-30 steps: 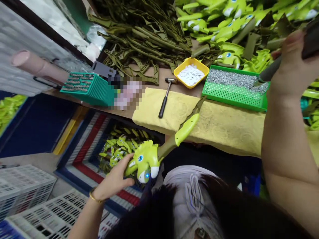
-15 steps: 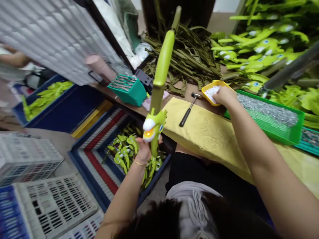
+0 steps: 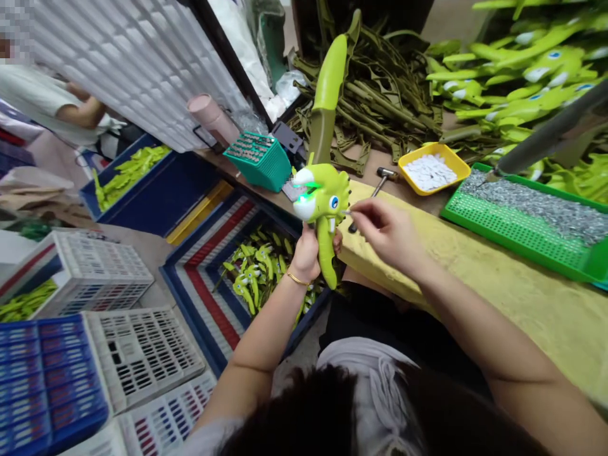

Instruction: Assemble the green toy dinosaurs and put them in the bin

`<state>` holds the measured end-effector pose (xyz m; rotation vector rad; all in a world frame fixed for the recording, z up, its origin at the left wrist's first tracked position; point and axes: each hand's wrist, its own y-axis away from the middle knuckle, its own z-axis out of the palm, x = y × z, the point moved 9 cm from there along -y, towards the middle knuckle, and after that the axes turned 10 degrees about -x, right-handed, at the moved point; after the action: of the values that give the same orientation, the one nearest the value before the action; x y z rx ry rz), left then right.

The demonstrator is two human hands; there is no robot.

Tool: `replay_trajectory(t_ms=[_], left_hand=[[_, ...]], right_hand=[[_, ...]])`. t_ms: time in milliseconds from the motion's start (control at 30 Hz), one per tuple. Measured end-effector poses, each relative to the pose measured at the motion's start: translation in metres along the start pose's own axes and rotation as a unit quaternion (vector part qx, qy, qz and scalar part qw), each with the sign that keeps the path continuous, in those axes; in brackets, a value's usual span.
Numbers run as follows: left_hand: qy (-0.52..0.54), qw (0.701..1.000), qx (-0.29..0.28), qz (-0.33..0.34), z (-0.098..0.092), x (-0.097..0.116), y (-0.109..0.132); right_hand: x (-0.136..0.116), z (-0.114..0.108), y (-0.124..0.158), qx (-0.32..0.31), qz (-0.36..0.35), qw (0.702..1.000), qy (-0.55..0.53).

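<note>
My left hand is wrapped around the lower part of a lime-green and olive dinosaur-head toy, held upright with its long end pointing up and away. The toy has a blue eye and white jaw parts, and a green light glows in its mouth. Close against the back of the toy's head, my right hand pinches a small whitish piece; whether it touches the toy I cannot tell. Beyond that hand, a yellow tray holds many white pieces. A hammer lies partly hidden behind my fingers.
A green tray of small metal parts sits right, on the bench beside yellow cloth. Olive parts and green toys are heaped behind. A teal box stands left; a blue-rimmed crate lies below. Another person is far left.
My right hand has left the yellow tray and come to the toy's head with a small whitish piece. The mouth light has turned from orange to green. The view has shifted.
</note>
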<state>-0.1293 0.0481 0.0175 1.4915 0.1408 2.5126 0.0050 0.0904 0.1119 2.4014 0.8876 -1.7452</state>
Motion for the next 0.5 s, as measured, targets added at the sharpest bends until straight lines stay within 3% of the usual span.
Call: replay_trajectory(t_ms=[100,233,500], left_hand=[[-0.011,0.999,0.038,0.028,0.000,-0.005,-0.004],[-0.055,0.995,0.072,0.052,-0.001,-0.007,-0.004],[-0.091,0.985,0.143,0.011,0.004,-0.017,-0.001]], right_hand=[[-0.012,0.020,0.011,0.004,-0.013,0.998,-0.064],[-0.006,0.011,0.012,0.013,-0.009,0.997,-0.079],[-0.001,0.010,0.011,-0.018,-0.008,0.993,-0.118]])
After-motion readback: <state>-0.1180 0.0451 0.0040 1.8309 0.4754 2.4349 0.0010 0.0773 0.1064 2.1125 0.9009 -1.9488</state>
